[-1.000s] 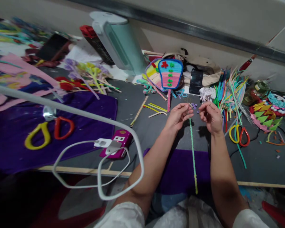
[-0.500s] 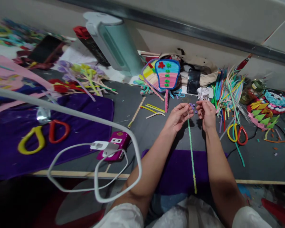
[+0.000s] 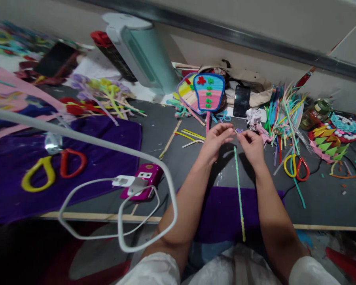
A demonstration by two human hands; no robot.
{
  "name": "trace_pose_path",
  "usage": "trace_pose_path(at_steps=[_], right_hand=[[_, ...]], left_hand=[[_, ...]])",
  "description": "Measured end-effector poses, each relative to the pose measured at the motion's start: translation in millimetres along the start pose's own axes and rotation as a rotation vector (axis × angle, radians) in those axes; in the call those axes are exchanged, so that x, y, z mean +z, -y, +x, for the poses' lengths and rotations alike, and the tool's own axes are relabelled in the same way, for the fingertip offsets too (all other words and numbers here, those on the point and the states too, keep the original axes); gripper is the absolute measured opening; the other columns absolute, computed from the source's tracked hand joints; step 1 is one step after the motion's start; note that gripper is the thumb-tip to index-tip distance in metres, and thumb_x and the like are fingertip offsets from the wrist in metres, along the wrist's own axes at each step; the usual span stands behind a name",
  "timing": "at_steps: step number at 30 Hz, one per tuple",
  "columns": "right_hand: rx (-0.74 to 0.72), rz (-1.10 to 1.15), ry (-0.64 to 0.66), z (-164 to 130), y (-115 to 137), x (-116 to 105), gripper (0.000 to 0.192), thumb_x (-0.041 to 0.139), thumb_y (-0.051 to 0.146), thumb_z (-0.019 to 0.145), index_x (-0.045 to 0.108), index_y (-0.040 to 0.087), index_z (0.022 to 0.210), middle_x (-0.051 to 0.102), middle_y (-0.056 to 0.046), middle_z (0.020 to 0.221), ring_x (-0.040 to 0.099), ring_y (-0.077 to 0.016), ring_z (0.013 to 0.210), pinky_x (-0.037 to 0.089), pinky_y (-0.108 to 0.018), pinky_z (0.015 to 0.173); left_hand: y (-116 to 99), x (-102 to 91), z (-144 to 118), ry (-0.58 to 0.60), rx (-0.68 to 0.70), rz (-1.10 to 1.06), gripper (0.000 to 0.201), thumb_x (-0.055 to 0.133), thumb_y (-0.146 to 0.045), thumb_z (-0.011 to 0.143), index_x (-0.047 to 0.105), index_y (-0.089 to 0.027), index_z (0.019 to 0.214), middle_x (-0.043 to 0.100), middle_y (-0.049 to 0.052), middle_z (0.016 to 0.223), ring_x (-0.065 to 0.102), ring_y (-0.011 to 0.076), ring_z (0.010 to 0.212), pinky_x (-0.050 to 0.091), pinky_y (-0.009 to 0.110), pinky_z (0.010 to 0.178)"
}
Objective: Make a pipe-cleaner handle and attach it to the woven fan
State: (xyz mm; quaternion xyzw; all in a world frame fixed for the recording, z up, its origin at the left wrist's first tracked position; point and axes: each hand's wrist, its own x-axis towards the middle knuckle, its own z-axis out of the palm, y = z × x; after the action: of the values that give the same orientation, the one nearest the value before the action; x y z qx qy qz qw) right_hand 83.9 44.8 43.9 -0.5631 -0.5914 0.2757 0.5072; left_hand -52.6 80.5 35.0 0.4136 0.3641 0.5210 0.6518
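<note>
My left hand (image 3: 214, 141) and my right hand (image 3: 250, 145) are close together over the dark table (image 3: 178, 158), fingertips nearly touching. Between them they pinch the top end of a long green-to-yellow pipe cleaner (image 3: 239, 194) that hangs down toward my lap, across a purple cloth (image 3: 219, 213). Small purple pieces (image 3: 239, 130) lie just beyond my fingertips. Whether my right hand also holds a small piece is too small to tell.
A striped pipe-cleaner fan (image 3: 208, 94) lies beyond my hands by a black phone (image 3: 241, 101). A heap of coloured pipe cleaners (image 3: 283, 114) and yellow-red scissors (image 3: 296, 168) are at right. A pink power strip (image 3: 142, 180) with white cable, another purple cloth (image 3: 77, 158) and a fan heater (image 3: 145, 51) sit left.
My right hand has moved left to meet the left hand, and both have shifted slightly away from me. The pipe cleaner's top end moved with them.
</note>
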Motion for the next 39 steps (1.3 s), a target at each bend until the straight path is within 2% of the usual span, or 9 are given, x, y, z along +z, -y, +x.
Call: trace_pose_path(at_steps=[5,9,17,21,25,29,32,36,39], right_hand=[[-0.070,-0.330,0.189,-11.9,15.2,11.9,0.019,0.051,0.027,0.086,0.059,0.019,0.071,0.056,0.001,0.065,0.051,-0.0128,0.063,0.035,-0.024,0.062],[-0.133,-0.594,0.292,-18.0,22.8,17.3,0.017,0.047,0.024,0.090,0.062,0.018,0.082,0.064,-0.004,0.080,0.057,-0.0167,0.076,0.036,-0.026,0.067],[-0.187,-0.676,0.384,-24.7,30.1,20.1,0.021,0.045,0.028,0.093,0.064,0.019,0.090,0.066,-0.008,0.088,0.059,-0.0184,0.076,0.037,-0.028,0.065],[-0.195,-0.531,0.368,-25.1,36.7,13.4,0.021,0.047,0.032,0.094,0.064,0.020,0.094,0.067,-0.008,0.089,0.060,-0.0190,0.080,0.040,-0.028,0.070],[-0.163,-0.221,0.305,-20.6,43.1,-7.0,0.022,0.046,0.032,0.095,0.065,0.022,0.099,0.066,-0.003,0.083,0.061,-0.0173,0.079,0.042,-0.028,0.072],[-0.023,0.134,0.269,-17.9,46.2,-27.0,0.028,0.052,0.046,0.091,0.067,0.024,0.096,0.059,0.001,0.065,0.056,-0.0128,0.062,0.042,-0.025,0.061],[0.088,0.364,0.233,-18.1,47.2,-34.7,0.035,0.052,0.054,0.089,0.068,0.023,0.092,0.056,0.001,0.061,0.046,-0.0091,0.050,0.035,-0.022,0.047],[0.233,0.545,0.178,-13.5,41.6,-33.8,0.038,0.052,0.057,0.087,0.065,0.022,0.087,0.053,0.004,0.055,0.030,-0.0053,0.039,0.023,-0.019,0.037],[0.357,0.625,0.234,-4.9,27.4,-26.1,0.035,0.057,0.055,0.085,0.063,0.020,0.084,0.051,0.006,0.052,0.025,-0.0033,0.036,0.019,-0.017,0.034]], left_hand=[[-16.9,-9.8,-0.7,-0.027,0.119,0.011,0.043,0.071,-0.052,0.073,0.066,-0.019,0.101,0.070,0.008,0.104,0.068,0.0193,0.095,0.054,0.030,0.080],[-19.0,-14.8,-1.2,-0.059,0.082,0.044,0.045,0.075,-0.052,0.070,0.068,-0.017,0.098,0.071,0.009,0.101,0.070,0.0169,0.079,0.055,0.028,0.072],[-30.6,-23.1,-3.1,-0.121,0.027,-0.050,0.039,0.084,-0.033,0.061,0.070,-0.013,0.091,0.074,0.009,0.089,0.063,0.0091,0.057,0.055,0.022,0.060],[-38.3,-25.4,-5.2,-0.168,0.000,-0.112,0.029,0.079,-0.021,0.066,0.069,-0.013,0.092,0.074,0.006,0.086,0.064,0.0082,0.056,0.055,0.019,0.058],[-44.3,-30.9,-5.1,-0.225,-0.037,-0.174,0.023,0.073,-0.017,0.072,0.068,-0.014,0.095,0.074,0.004,0.083,0.065,0.0073,0.058,0.055,0.015,0.056],[-46.0,-35.8,-2.4,-0.232,-0.060,-0.268,0.019,0.067,-0.014,0.078,0.067,-0.014,0.098,0.072,0.003,0.080,0.065,0.0059,0.058,0.054,0.012,0.055],[-43.5,-35.3,-0.6,-0.215,-0.065,-0.326,0.017,0.063,-0.011,0.080,0.066,-0.013,0.097,0.071,0.003,0.079,0.064,0.0053,0.057,0.055,0.012,0.058],[-35.1,-29.3,0.1,-0.157,-0.115,-0.310,0.019,0.062,-0.007,0.076,0.065,-0.012,0.094,0.070,0.003,0.077,0.064,0.0069,0.058,0.059,0.019,0.066],[-26.9,-24.6,1.1,-0.096,-0.145,-0.272,0.023,0.061,-0.005,0.071,0.065,-0.011,0.093,0.067,0.001,0.072,0.062,0.0068,0.054,0.060,0.023,0.067]])
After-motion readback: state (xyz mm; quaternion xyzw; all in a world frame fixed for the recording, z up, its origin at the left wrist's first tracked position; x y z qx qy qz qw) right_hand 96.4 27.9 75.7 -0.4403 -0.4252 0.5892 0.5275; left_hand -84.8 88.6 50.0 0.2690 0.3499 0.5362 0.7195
